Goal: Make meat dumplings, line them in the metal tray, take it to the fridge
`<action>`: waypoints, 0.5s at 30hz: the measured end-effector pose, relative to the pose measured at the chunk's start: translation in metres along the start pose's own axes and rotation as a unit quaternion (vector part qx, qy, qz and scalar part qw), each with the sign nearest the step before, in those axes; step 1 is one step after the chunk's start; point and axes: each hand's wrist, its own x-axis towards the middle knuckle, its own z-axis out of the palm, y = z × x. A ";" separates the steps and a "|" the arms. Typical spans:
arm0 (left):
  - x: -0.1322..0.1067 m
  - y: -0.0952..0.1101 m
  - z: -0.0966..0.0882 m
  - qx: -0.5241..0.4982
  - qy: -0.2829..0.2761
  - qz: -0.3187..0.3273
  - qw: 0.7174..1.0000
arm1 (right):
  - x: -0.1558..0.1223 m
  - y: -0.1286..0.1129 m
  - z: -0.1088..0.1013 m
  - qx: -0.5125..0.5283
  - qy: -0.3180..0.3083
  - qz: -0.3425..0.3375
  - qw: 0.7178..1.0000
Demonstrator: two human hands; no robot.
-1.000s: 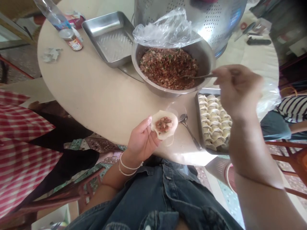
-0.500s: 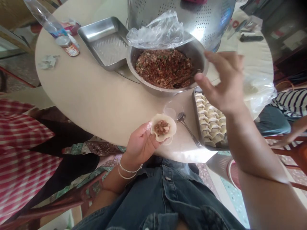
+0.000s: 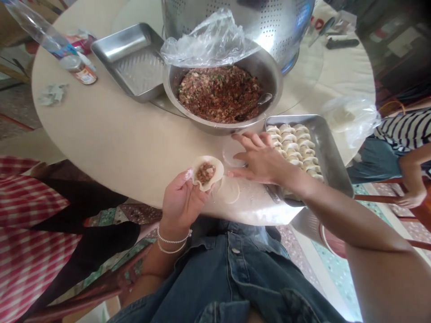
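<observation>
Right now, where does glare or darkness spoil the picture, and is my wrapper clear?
Head view: glare whitens the near edge of the table and a patch of the colander; same head view: upper right corner is dark; the wrapper in the left hand looks fairly clear.

Diffuse light brightened the table [image 3: 128, 139], glaring off its near edge and the colander [image 3: 276, 27], while the upper right was dim and wide-angle distortion stretched the soft margins.

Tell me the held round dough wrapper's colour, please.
The round dough wrapper is creamy white (head view).
</observation>
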 end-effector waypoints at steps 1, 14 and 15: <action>0.000 -0.001 0.000 0.001 -0.001 0.001 1.000 | -0.002 -0.001 -0.002 0.003 0.018 0.000 1.000; 0.000 -0.016 0.020 0.015 -0.055 -0.040 0.998 | -0.037 -0.027 0.004 0.056 0.327 -0.175 0.927; 0.000 -0.016 0.021 0.015 -0.051 -0.042 0.998 | -0.037 -0.026 0.005 0.064 0.327 -0.174 0.927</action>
